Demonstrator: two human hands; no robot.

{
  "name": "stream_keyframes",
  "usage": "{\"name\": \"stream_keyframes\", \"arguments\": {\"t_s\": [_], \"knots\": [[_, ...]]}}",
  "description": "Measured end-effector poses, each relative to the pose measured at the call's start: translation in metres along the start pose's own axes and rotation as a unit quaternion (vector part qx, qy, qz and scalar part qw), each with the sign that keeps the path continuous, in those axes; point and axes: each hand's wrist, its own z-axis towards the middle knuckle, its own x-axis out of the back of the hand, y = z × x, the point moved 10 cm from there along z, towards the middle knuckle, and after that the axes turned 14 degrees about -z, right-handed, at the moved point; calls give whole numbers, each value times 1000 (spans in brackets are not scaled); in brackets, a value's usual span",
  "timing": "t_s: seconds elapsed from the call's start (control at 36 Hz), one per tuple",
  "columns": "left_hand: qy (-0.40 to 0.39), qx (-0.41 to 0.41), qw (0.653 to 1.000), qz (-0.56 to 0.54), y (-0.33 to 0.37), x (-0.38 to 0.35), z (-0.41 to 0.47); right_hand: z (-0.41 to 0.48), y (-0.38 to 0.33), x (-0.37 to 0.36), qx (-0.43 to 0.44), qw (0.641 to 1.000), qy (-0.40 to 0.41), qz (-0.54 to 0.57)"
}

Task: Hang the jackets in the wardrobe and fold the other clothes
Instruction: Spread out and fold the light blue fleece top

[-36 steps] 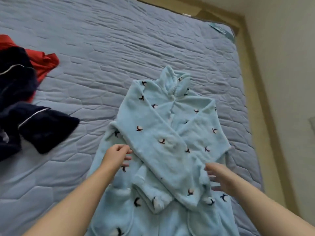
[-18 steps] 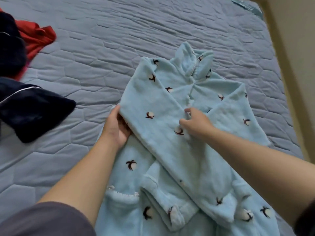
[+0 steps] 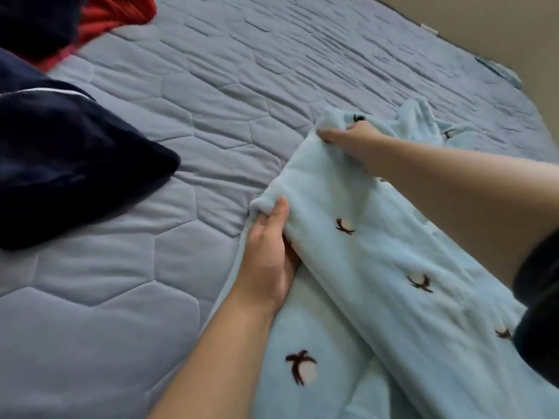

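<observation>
Half a second earlier the right hand [image 3: 354, 143] had been resting on the middle of the chest. By this moment it had crossed to the far left corner of the light-blue fleece top [image 3: 378, 267], and the view had closed in on that side. The left hand [image 3: 269, 252] had stayed on the same edge, nearer the body.

The top lay flat on the bed [image 3: 242, 86], with one sleeve folded diagonally across its front. Its lower part ran out of the picture. A navy garment [image 3: 75, 164] and a red garment [image 3: 118, 10] lay well apart from it on the left, not yet folded.

The step in hand looked like the lengthwise fold of this top's left side. Both hands had taken that edge, so the next move would probably call for lifting it evenly and carrying it over toward the middle without disturbing the crossed sleeve.

The right forearm reached across the garment from the right. The right hand's fingers were curled over the shoulder corner and bunched the fleece in a grip. The left hand lay palm-in against the side edge, its thumb on top of the cloth and its fingers tucked beneath the fold, pinching the edge between them.
</observation>
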Motion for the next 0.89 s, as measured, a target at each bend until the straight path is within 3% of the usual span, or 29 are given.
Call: {"name": "stream_keyframes", "arguments": {"t_s": [0.08, 0.19, 0.31, 0.39, 0.44, 0.53, 0.64, 0.78, 0.89], "knots": [[9, -51, 999, -8, 10, -1, 2, 9, -2, -1, -23, 995, -14, 97], [36, -156, 986, 42, 27, 1, 2, 21, 3, -4, 6, 941, -42, 337], [50, -111, 992, 33, 19, 4, 9, 23, 24, -17, -27, 948, -50, 313], [44, -26, 999, -20, 9, 7, 18, 34, 8, -2, 28, 952, -9, 304], [46, -30, 998, -18, 11, 9, 21, 39, 0, 1, 56, 959, 4, 278], [58, -42, 997, -14, 11, 11, 22, 36, -6, -7, 79, 956, -46, 278], [35, 2, 999, -31, 6, 4, 18, 14, 0, -10, 44, 928, -155, 335], [32, 10, 999, 4, 9, -6, 11, -32, 56, 1, -16, 955, -205, 213], [69, 11, 996, 52, 14, -10, 3, -90, 107, 6, -37, 956, -273, 101]]}}
